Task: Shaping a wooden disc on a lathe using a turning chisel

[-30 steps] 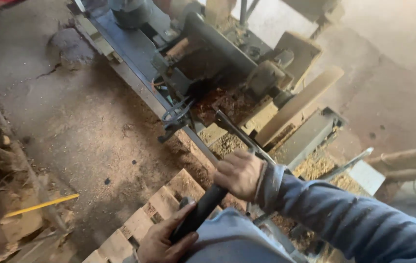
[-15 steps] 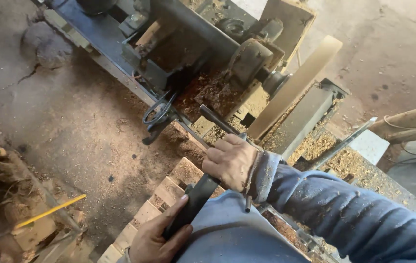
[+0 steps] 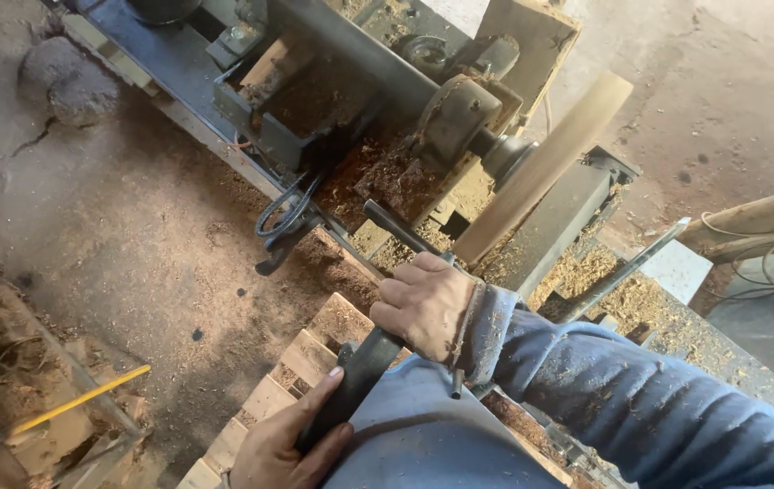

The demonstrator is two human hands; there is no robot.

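Note:
My left hand (image 3: 283, 445) is closed around the dark handle of a long turning tool (image 3: 358, 373) at the bottom of the view. The handle angles up and right, and my right hand (image 3: 423, 306), in a dusty blue sleeve, presses down over the tool's front part and hides its tip. It sits beside a dark metal bar (image 3: 400, 229). Just beyond my right hand, a pale wooden piece (image 3: 550, 154) is mounted on the lathe and looks blurred from spinning.
The lathe's metal bed (image 3: 178, 68) and bearing housing (image 3: 455, 118) run diagonally, covered in sawdust and shavings. Wooden slats (image 3: 310, 355) lie below my hands. A yellow-handled rod (image 3: 79, 403) lies at left, a metal rod (image 3: 627, 267) and cables (image 3: 767, 263) at right.
The view has drifted so the lathe sits higher and larger in frame. Both hands keep their hold on the tool, the right one slightly nearer the spinning wood.

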